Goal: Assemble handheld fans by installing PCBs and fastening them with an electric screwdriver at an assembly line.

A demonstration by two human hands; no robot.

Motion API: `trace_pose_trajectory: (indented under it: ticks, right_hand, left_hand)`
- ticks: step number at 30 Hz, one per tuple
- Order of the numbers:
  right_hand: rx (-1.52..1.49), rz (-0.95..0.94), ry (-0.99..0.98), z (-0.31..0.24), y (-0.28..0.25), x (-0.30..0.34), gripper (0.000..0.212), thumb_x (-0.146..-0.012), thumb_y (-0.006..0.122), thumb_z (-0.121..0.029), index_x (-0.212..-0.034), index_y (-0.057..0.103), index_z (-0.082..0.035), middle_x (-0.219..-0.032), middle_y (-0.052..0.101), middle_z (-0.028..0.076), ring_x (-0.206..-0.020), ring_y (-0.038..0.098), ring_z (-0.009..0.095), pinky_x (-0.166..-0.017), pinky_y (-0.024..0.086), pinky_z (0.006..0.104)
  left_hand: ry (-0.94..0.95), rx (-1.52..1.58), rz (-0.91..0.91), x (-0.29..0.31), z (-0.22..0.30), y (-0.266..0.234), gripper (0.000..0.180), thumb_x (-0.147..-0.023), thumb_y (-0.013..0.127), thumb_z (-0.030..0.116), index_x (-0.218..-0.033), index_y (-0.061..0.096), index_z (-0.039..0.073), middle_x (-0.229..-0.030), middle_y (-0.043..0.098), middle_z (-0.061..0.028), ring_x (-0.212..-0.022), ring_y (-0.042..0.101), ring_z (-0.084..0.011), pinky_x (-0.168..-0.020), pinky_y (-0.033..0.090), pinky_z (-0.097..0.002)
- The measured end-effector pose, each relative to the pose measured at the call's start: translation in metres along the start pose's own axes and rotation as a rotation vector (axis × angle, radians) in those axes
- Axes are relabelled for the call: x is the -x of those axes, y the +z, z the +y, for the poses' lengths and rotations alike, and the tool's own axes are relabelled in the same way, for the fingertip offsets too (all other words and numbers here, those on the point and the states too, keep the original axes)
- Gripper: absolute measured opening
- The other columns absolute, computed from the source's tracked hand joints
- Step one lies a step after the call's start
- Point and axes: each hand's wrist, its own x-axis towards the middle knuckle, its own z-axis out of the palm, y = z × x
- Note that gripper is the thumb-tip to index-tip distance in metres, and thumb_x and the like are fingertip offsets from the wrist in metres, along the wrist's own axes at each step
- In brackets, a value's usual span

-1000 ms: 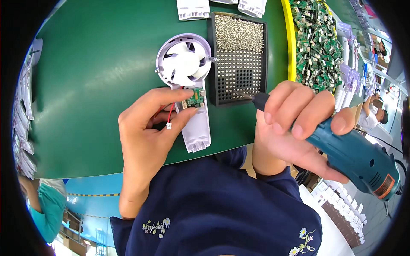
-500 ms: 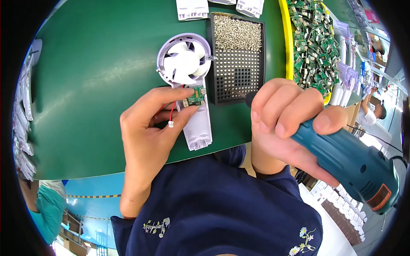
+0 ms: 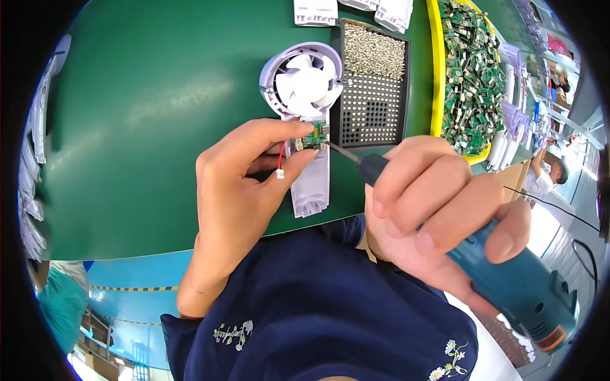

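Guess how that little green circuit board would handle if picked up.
The green circuit board is probably stiff, being a flat plate; likely light, being small beside the left hand; and perhaps fragile, since its tiny parts sit uncovered.

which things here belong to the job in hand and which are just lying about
Likely job: board in left hand; screwdriver in right hand; fan; screw tray.

Likely lying about: white parts at top; pale parts at far left.

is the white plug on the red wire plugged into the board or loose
Loose: the white plug at the end of the red wire shows beside the left hand, apart from the green circuit board.
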Motion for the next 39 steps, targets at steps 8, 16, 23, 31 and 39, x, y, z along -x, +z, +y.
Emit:
trace_pose_trajectory:
  ticks: [8, 16, 23, 31, 39]
  right_hand:
    - [0.023, -0.071, 0.051, 0.003, 0.005, 0.002, 0.055, -0.091, 0.057, -0.061, -0.116, 0.052, -0.012, -0.074, 0.054, 0.004, -0.050, 0.047, 0.017, -0.045, 0.040, 0.0334]
    - [0.036, -0.135, 0.043, 0.001, 0.003, 0.003, 0.023, -0.092, 0.059, -0.020, -0.105, 0.041, -0.013, -0.079, 0.059, 0.010, -0.053, 0.055, 0.023, -0.049, 0.049, 0.0377]
    - [0.042, -0.048, -0.074, 0.013, 0.008, 0.007, 0.067, -0.085, 0.056, -0.071, -0.113, 0.050, -0.010, -0.078, 0.055, 0.007, -0.048, 0.046, 0.018, -0.046, 0.040, 0.0322]
    - [0.232, 0.463, 0.636, -0.018, -0.002, 0.036, 0.037, -0.093, 0.063, -0.015, -0.121, 0.048, 0.004, -0.110, 0.066, 0.025, -0.050, 0.051, 0.008, -0.045, 0.042, 0.0223]
    - [0.259, 0.573, 0.990, -0.009, 0.008, 0.057, 0.043, -0.079, 0.076, -0.005, -0.117, 0.058, 0.004, -0.088, 0.068, 0.008, -0.048, 0.051, 0.005, -0.042, 0.037, 0.0197]
  left_hand:
    - [0.046, -0.020, 0.012, 0.001, -0.002, 0.001, 0.026, -0.077, 0.076, -0.005, -0.102, 0.069, 0.003, -0.095, 0.070, -0.0102, -0.080, 0.071, -0.0188, -0.068, 0.061, -0.0277]
    - [0.039, -0.021, 0.014, 0.002, -0.001, 0.001, 0.027, -0.076, 0.076, -0.005, -0.101, 0.069, 0.003, -0.091, 0.069, -0.0098, -0.075, 0.069, -0.0182, -0.067, 0.060, -0.0283]
    - [0.002, -0.017, -0.029, -0.001, 0.001, 0.001, 0.027, -0.077, 0.076, -0.005, -0.102, 0.069, 0.003, -0.091, 0.069, -0.0107, -0.074, 0.068, -0.0166, -0.067, 0.059, -0.0278]
    - [0.031, 0.146, -0.020, 0.001, -0.003, -0.004, 0.031, -0.078, 0.077, -0.004, -0.108, 0.072, 0.003, -0.100, 0.072, -0.0095, -0.084, 0.070, -0.0131, -0.071, 0.060, -0.0261]
    - [0.164, 0.115, -0.003, 0.007, -0.006, -0.005, 0.031, -0.075, 0.083, 0.003, -0.105, 0.074, 0.005, -0.096, 0.074, -0.0072, -0.070, 0.064, -0.0076, -0.063, 0.054, -0.0224]
